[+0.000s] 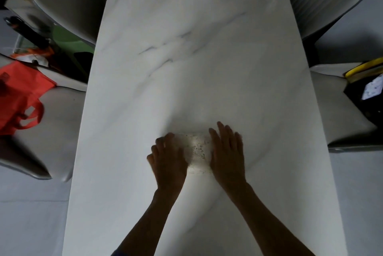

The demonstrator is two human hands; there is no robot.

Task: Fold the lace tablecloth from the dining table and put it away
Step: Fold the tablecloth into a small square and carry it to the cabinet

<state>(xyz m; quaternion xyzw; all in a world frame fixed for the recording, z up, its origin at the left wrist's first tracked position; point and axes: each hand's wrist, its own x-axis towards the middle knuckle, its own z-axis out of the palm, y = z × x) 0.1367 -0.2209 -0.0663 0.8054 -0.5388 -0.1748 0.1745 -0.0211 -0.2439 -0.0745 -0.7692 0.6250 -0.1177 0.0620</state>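
A: Head view, item one?

B: Lace tablecloth [198,152], folded down to a small white bundle, lying on the marble dining table [196,58] near its 6 o'clock end.

A: The hands?

B: The left hand [169,158] is pressing at the bundle's 9 o'clock side with its fingers curled. The right hand [228,152] is lying flat at 3 o'clock, fingers spread. Neither is pinching the cloth; both are bearing down on it.

A: Doing the step well?

B: Judged: the person is flattening the fold. Even pressure from both sides should keep the edges aligned; lace slips on polished stone.

A: Surroundings?

B: Red bag [18,94] on a chair [53,123] at 9 o'clock.
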